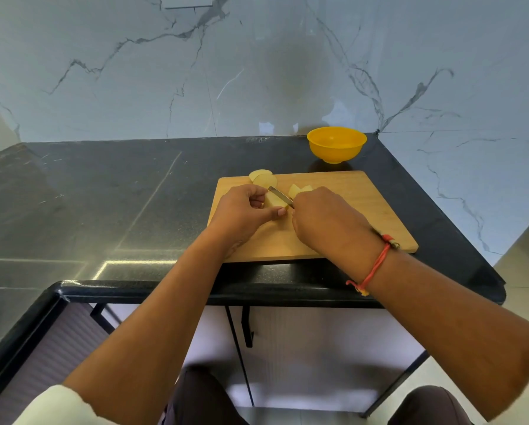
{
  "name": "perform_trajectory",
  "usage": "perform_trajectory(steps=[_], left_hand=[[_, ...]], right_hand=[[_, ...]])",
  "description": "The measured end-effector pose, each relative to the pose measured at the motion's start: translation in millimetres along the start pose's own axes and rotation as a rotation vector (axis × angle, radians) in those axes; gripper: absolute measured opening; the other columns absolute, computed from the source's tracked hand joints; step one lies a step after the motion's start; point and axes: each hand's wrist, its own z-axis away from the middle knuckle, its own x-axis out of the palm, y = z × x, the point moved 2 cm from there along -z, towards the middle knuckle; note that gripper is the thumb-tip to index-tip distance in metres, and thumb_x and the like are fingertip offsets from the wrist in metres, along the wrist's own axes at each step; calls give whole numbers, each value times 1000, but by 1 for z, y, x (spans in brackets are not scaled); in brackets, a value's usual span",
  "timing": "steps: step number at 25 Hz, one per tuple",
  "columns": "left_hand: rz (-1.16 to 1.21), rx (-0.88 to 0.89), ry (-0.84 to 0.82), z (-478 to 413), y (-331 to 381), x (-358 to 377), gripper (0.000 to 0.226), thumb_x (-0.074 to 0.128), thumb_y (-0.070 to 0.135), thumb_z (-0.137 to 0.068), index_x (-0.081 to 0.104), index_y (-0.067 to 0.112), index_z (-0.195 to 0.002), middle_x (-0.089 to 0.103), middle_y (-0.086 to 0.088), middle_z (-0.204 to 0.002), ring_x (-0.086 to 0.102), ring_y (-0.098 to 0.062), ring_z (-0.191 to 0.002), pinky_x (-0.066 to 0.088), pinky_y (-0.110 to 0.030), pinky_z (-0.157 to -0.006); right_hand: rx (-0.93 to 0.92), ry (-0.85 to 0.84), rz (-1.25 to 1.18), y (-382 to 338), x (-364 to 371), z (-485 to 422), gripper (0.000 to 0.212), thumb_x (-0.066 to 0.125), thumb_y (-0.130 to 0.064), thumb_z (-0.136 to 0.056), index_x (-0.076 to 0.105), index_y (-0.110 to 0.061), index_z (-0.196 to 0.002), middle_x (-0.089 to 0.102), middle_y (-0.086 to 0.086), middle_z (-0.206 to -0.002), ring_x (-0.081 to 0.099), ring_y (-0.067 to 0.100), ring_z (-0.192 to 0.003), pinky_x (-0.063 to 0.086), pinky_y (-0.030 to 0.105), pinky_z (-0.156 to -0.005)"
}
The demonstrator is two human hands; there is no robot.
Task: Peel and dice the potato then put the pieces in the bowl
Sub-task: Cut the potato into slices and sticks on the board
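Two round slices (264, 178) lie at the far left corner of the cutting board (364, 210). Nearer, the left hand (241, 210) pinches the potato piece (274, 201) in its grip, long axis seemingly left to right. The knife (280, 196) crosses it, tip pointing far-left, the right hand (327, 222) closed round its handle. Beyond the board's far right corner, the bowl (336, 144) waits on the counter (103, 194)

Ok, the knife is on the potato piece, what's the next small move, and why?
Probably press the knife down through the potato piece. The right hand holds the blade across it, the left hand pinches it steady on the cutting board, round slices wait at the far corner, and the yellow bowl looks empty, so dicing isn't finished.
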Motion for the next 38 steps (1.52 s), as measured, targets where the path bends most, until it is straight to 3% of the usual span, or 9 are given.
perform_trajectory(steps=[3,8,12,15,17,21,28,32,38], left_hand=[[24,-12,-6,0,0,-1,65,85,43,-69,64,17,-125,66,9,-99,62,-9,-95,55,-26,-89],[19,-30,-28,-1,5,-2,67,85,42,-70,63,14,-126,66,5,-103,61,-11,-99,54,-31,-94],[-13,5,-16,1,8,2,67,87,41,-68,62,17,-126,63,10,-100,59,-10,-93,54,-26,-86],[-26,32,1,2,6,3,68,87,42,-68,62,18,-127,61,14,-99,58,-7,-90,50,-19,-78],[-50,51,12,4,5,4,66,86,44,-69,62,20,-125,60,16,-97,56,-5,-88,45,-16,-72],[-76,75,25,7,5,4,62,86,44,-70,62,21,-122,59,19,-96,56,-4,-87,43,-15,-70],[-144,100,14,9,9,5,65,81,42,-78,56,22,-134,59,12,-110,54,-4,-88,40,-12,-70],[-209,138,-6,9,13,5,66,77,42,-82,51,25,-140,59,6,-121,55,-9,-96,39,-14,-72],[-192,123,-20,8,11,5,65,76,43,-82,52,22,-139,58,7,-116,55,-9,-98,42,-20,-78]], right_hand=[[-36,-2,-20,1,-10,-4,20,53,-20,-99,63,-14,-115,45,2,-84,46,17,-79,39,30,-65],[-120,-123,35,5,-29,-19,20,53,-21,-98,64,-12,-111,48,-2,-74,54,17,-77,43,30,-65],[-152,-212,74,4,-38,-22,19,54,-21,-98,63,-10,-111,52,0,-75,58,20,-80,52,31,-71],[-124,-233,42,6,-36,-18,21,52,-22,-98,64,-9,-110,63,6,-87,62,22,-84,57,36,-79],[-109,-237,4,9,-32,-16,23,51,-23,-99,66,-9,-108,63,6,-87,62,22,-85,55,33,-74],[-81,-205,-43,10,-24,-12,20,52,-22,-99,66,-10,-104,52,1,-74,55,19,-78,35,25,-56],[-70,-160,-39,8,-17,-8,25,51,-23,-99,64,-12,-117,57,3,-90,55,19,-84,45,29,-68],[-59,-176,-38,8,-19,-4,25,51,-23,-100,63,-11,-119,53,2,-86,53,19,-82,39,28,-65],[-21,-192,-56,12,-21,12,32,48,-29,-101,61,-14,-125,62,7,-109,58,21,-93,50,29,-78]])
